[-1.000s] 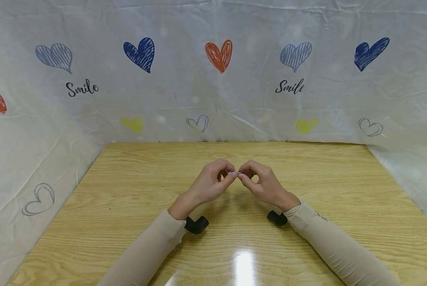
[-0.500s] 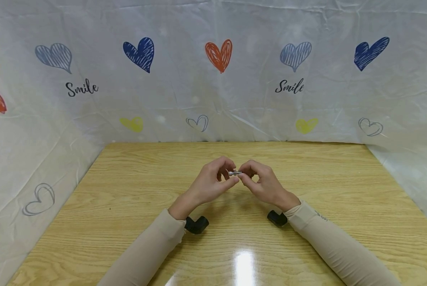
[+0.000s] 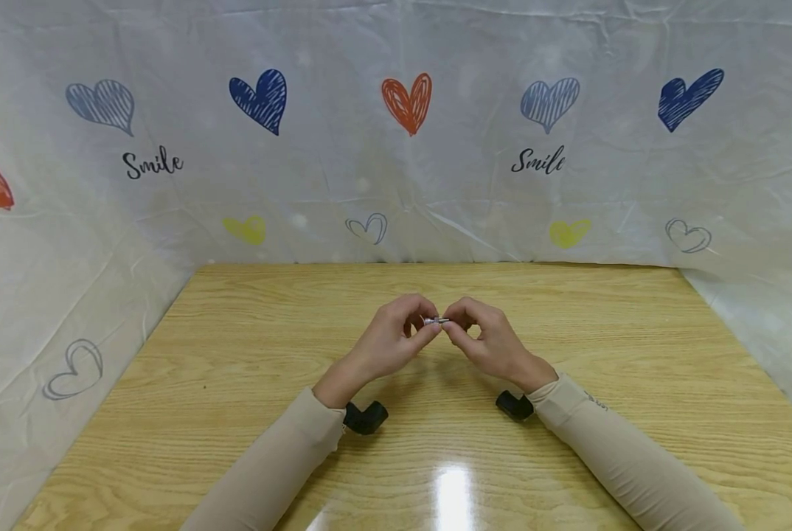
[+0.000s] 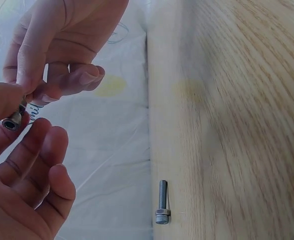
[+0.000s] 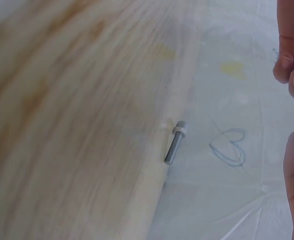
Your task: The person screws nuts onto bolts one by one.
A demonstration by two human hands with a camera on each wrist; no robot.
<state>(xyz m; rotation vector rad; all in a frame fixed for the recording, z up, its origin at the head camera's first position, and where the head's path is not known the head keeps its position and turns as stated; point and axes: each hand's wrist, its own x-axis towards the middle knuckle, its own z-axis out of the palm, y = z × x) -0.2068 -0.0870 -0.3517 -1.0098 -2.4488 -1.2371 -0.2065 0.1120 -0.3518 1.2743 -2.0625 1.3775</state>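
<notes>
Between both hands is a small metal socket-head bolt with a nut (image 3: 436, 321), held up over the table. My right hand (image 3: 492, 341) pinches the shank end between thumb and fingertips. The thumb and forefinger of my left hand (image 3: 396, 333) close round the head end, where the nut sits. In the left wrist view the hex socket of the bolt head (image 4: 11, 123) faces the camera. The other left fingers are loosely bent. A second bolt with a nut (image 4: 162, 205) lies on the table beyond the hands, seen in both wrist views but hidden in the head view.
The wooden table (image 3: 270, 354) runs back to a white cloth backdrop (image 3: 462, 169) printed with hearts. Another cloth hangs along the left side. Black wrist mounts (image 3: 366, 418) jut inward under both forearms.
Half a second ago my left thumb stood away from the bolt, leaving its head exposed. It has now come back up against it. My right hand has stayed in place.
</notes>
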